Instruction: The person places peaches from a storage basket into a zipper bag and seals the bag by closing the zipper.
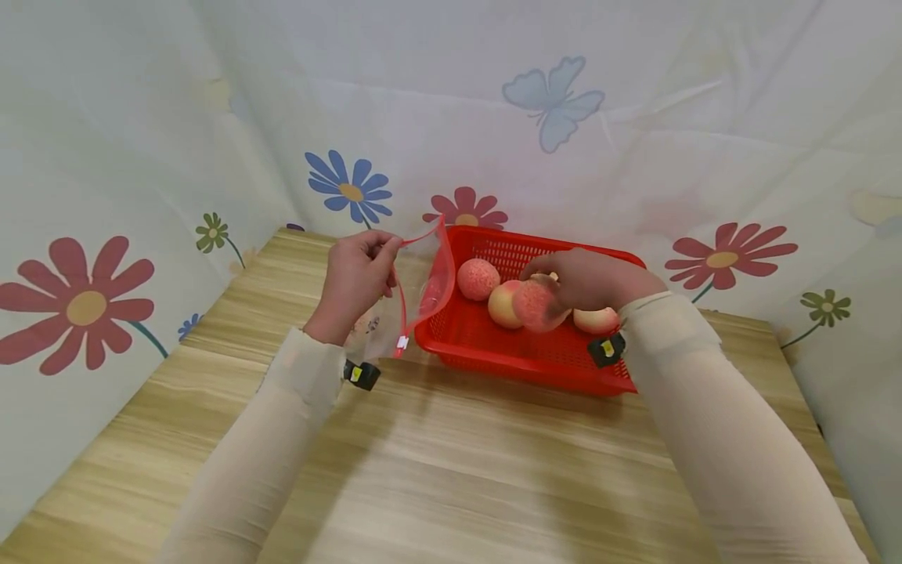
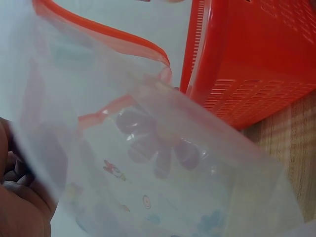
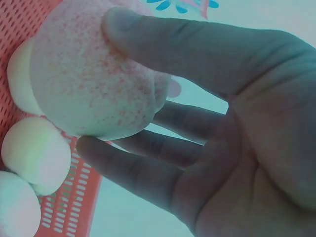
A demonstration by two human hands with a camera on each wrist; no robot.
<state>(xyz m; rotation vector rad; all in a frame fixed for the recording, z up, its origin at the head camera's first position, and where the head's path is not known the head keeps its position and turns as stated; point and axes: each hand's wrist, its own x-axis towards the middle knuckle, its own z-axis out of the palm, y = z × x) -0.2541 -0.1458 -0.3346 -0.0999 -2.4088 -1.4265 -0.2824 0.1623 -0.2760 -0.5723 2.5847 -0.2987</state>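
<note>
My left hand (image 1: 358, 270) pinches the upper edge of a clear zip bag (image 2: 163, 182) with a red seal strip, and the bag's mouth gapes towards the basket. Small printed figures show on the plastic. Over the red basket (image 1: 521, 364), my right hand (image 1: 595, 278) holds a pink-and-yellow peach (image 3: 94, 74) between thumb and fingers. Several other peaches lie in the basket: a pink one (image 1: 479, 279) at the left, a yellowish one (image 1: 503, 305) beside the held peach, and a pale one (image 1: 597, 319) partly under the right wrist.
The basket stands on a wood-grain table (image 1: 437, 470), its left rim close against the bag. Behind the table hangs a pale cloth (image 1: 437, 102) printed with flowers and a butterfly.
</note>
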